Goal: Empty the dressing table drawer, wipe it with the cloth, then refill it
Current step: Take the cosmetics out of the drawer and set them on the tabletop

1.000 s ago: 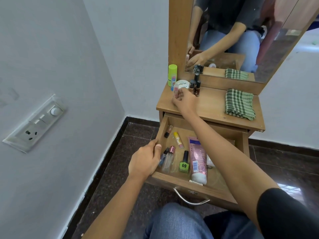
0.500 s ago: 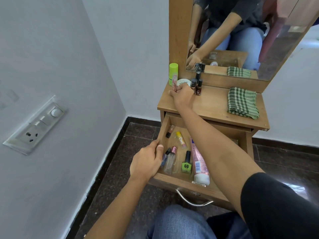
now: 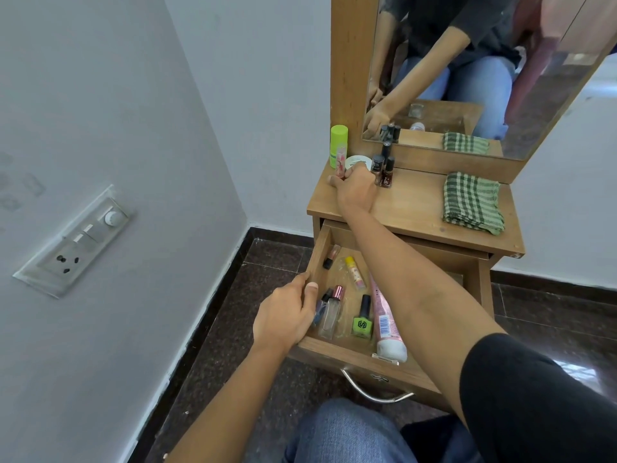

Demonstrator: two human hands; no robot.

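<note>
The wooden drawer [image 3: 350, 357] stands pulled out below the dressing table top [image 3: 414, 208]. Inside lie a pink tube [image 3: 382, 315], a green nail polish [image 3: 362, 320], a clear perfume bottle [image 3: 330, 314], a yellow-capped stick [image 3: 354, 273] and a small lip gloss [image 3: 331, 256]. My left hand [image 3: 283, 315] grips the drawer's left wall. My right hand [image 3: 355, 190] rests on the table top's back left, fingers around a small pink bottle [image 3: 341, 162] standing upright. Behind it are a green-capped bottle [image 3: 338, 142], a white jar [image 3: 358, 162] and dark nail polishes [image 3: 383, 170].
A folded green checked cloth [image 3: 472, 203] lies on the table's right side. A mirror [image 3: 467, 71] rises behind, reflecting my arm. The grey wall with a switch plate [image 3: 75, 242] is close on the left. My knees [image 3: 347, 432] sit under the drawer handle [image 3: 374, 390].
My right hand has carried the small pink bottle left and back, setting it upright beside the green-capped bottle. My left hand has stayed on the drawer wall.
</note>
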